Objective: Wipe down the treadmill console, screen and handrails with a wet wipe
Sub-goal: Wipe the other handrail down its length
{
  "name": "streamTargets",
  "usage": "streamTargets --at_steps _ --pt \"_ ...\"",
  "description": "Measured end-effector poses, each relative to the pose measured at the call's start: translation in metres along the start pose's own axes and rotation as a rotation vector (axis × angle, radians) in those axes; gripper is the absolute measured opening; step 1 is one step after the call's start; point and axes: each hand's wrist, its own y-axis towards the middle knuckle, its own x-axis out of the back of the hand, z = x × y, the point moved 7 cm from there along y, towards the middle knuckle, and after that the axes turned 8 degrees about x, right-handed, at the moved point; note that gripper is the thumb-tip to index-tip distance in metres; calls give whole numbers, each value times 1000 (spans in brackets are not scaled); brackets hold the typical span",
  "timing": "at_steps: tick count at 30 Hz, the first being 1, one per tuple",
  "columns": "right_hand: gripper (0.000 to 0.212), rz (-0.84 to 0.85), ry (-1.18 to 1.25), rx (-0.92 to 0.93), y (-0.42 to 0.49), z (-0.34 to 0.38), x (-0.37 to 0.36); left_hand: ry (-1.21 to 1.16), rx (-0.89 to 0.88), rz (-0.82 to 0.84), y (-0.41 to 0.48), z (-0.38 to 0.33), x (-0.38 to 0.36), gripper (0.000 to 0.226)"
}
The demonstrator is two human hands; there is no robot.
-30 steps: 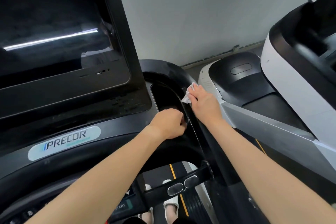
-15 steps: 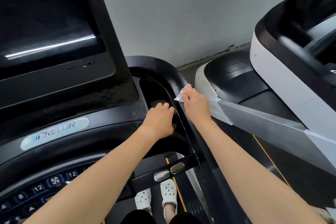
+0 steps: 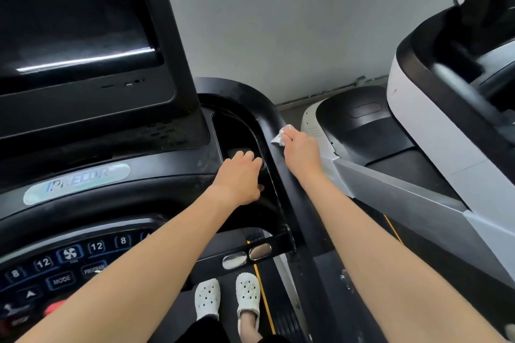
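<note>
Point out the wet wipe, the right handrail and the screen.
wet wipe (image 3: 279, 139): head view, its white crumpled end.
right handrail (image 3: 256, 101): head view, its curved upper bend.
screen (image 3: 69, 17): head view, middle of the dark glass.

Mostly black, some white
The wet wipe (image 3: 279, 137) is white, the handrail (image 3: 250, 95) black. Bottom middle, white clogs (image 3: 207, 299) have dotted holes beside a yellow stripe (image 3: 269, 315).

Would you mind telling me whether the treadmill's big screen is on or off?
Off, apparently: the screen is dark all over, showing only a reflected streak of light.
</note>
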Motion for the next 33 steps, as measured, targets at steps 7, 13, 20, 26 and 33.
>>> streamTargets --at_steps 7,13,20,26,33 --pt "26 -116 -77 137 -58 10 4 -5 18 -37 -3 0 -4 49" --pt "8 -34 -164 129 -17 12 -1 -12 29 -55 -6 1 -5 47" --pt "15 -7 22 222 -58 21 10 -31 43 -76 -6 3 -6 51" --pt "15 -18 -124 216 -50 28 9 -44 35 -99 -8 5 -5 52" --pt "13 -66 -252 191 -62 43 8 -38 34 -122 -15 5 -3 51"
